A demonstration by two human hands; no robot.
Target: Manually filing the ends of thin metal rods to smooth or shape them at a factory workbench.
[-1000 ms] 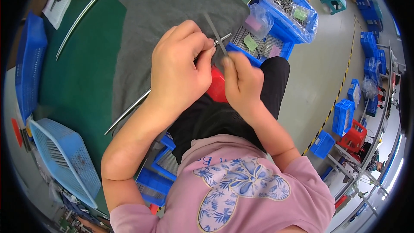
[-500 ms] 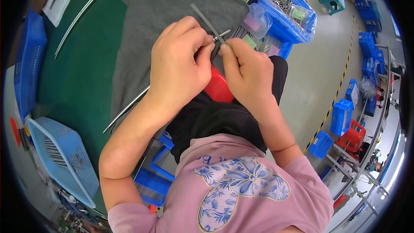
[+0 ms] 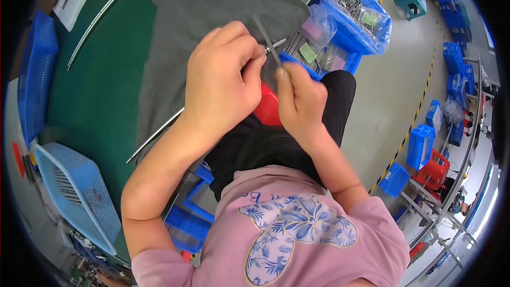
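Observation:
My left hand [image 3: 223, 74] is closed round a long shiny metal rod [image 3: 159, 134], which passes behind the wrist. Its thin tip pokes out past the thumb and fingers, pointing right. A flat grey file [image 3: 263, 32] lies across that tip at a steep angle, touching it or very near. Thumb and fingers of my right hand [image 3: 303, 98] pinch the file's lower end. Below the hands, a grey cloth [image 3: 175, 48] covers part of the green table [image 3: 114, 74]. My palm hides the middle of the rod.
Blue bins [image 3: 357, 59] of metal rods and small parts stand at the table's right edge. Another curved-looking rod [image 3: 101, 13] lies at the far left. A light-blue basket [image 3: 90, 180] sits near left. Something red [image 3: 268, 106] shows between my arms. A green stool [image 3: 410, 2] stands on the floor.
My right hand has drawn the file down and slightly right, toward me, across the rod's tip. The left hand and rod have hardly moved.

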